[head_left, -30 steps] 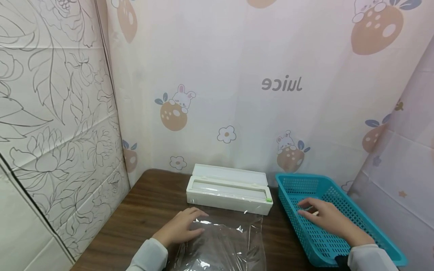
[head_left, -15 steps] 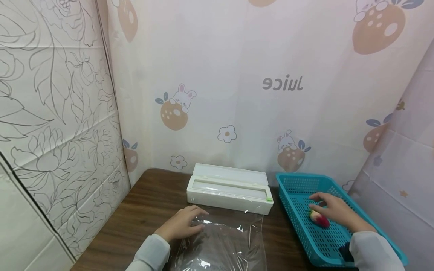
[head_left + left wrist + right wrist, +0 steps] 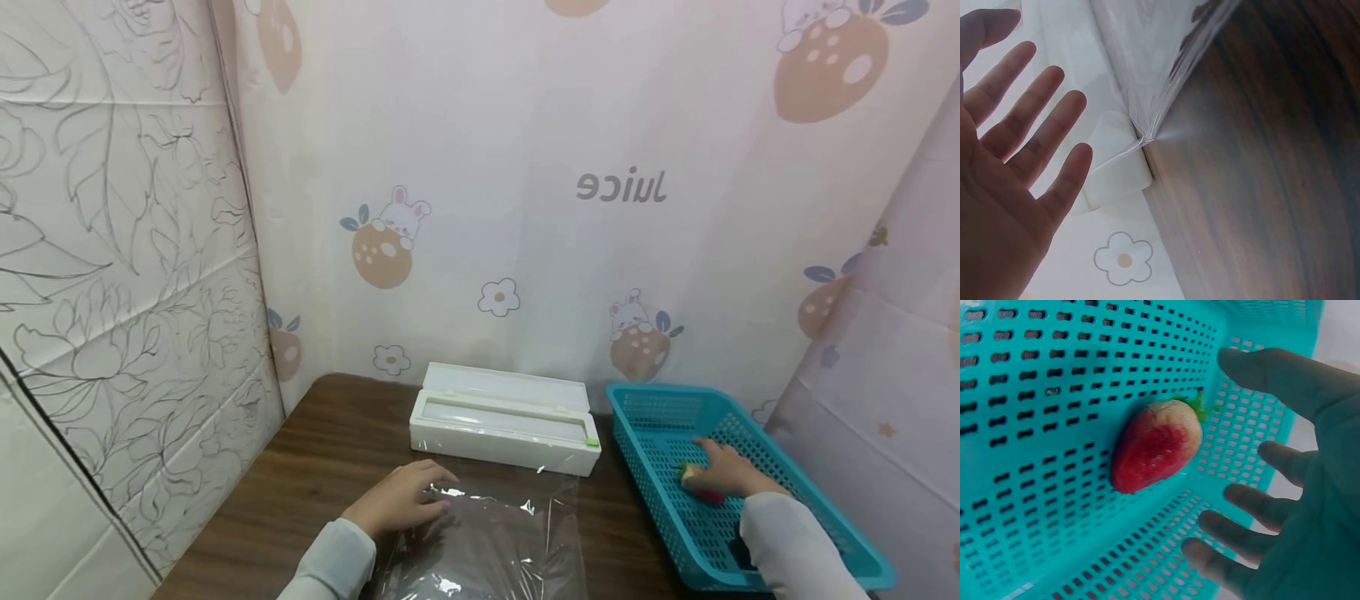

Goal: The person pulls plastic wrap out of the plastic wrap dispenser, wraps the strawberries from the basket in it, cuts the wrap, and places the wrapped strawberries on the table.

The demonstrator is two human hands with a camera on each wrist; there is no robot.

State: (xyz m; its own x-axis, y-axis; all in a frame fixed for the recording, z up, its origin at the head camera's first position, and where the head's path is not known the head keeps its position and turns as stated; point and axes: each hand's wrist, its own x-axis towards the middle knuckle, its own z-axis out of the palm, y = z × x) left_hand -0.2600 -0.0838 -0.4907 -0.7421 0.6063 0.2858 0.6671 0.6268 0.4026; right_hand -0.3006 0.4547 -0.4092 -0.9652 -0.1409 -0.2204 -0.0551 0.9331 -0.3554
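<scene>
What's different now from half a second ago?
The right hand has swung its wrist left in the head view and now covers more of the strawberry in the basket. Nothing was taken hold of or let go: the right wrist view shows a gap between hand and strawberry. The left hand stayed by the clear film; film, white box, basket and strawberry look unmoved.

the strawberry (image 3: 1157, 447) lies in the basket (image 3: 692, 535), right of the box (image 3: 480, 438) behind the film (image 3: 487, 542).
</scene>
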